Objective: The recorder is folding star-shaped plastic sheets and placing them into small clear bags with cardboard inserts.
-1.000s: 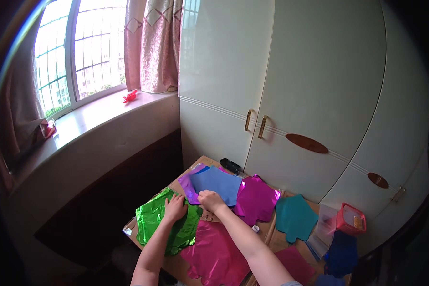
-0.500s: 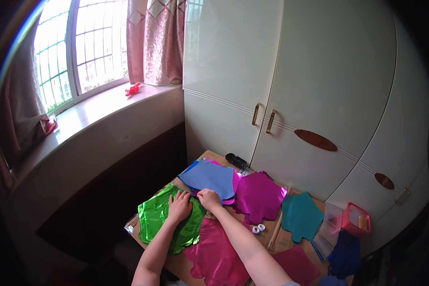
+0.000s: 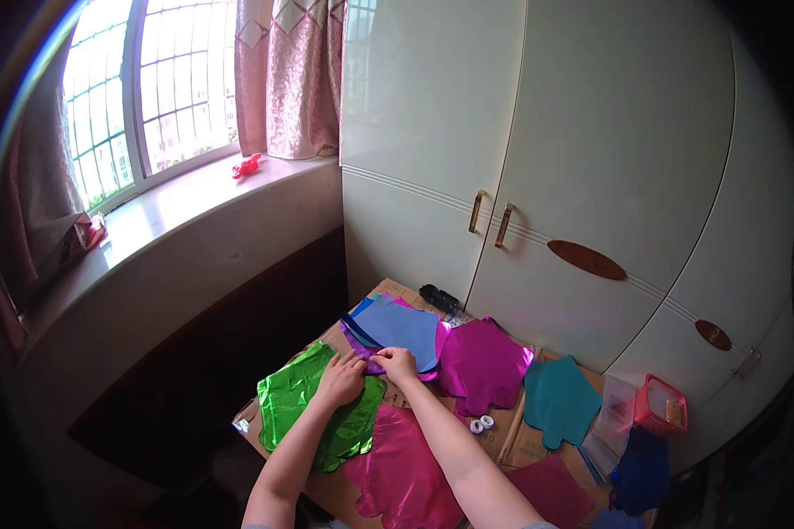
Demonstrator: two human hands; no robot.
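A stack of flat foil balloons lies at the far middle of the cardboard, with a pale blue foil balloon [image 3: 401, 328] on top. At its near left corner, a purple foil balloon [image 3: 362, 349] shows under dark blue edges that fan out. My right hand [image 3: 397, 365] is closed in a pinch at this purple edge. My left hand [image 3: 342, 381] lies with fingers stretched out, fingertips at the same edge and palm over a green foil balloon [image 3: 295, 397]. Nearer to me, partly beneath my right forearm, is a crinkled pink foil balloon [image 3: 401, 467].
Magenta [image 3: 485, 363] and teal foil balloons [image 3: 563, 401] lie to the right on the cardboard [image 3: 510, 432]. Two small white rolls [image 3: 482, 425] sit between them. A red-rimmed plastic box [image 3: 660, 407] is at the right; a black object [image 3: 438, 298] lies near the wardrobe [image 3: 609, 132].
My left hand has slid right, toward the stack's corner. My right hand has moved slightly right, and the dark blue and purple layers there now show, fanned out.
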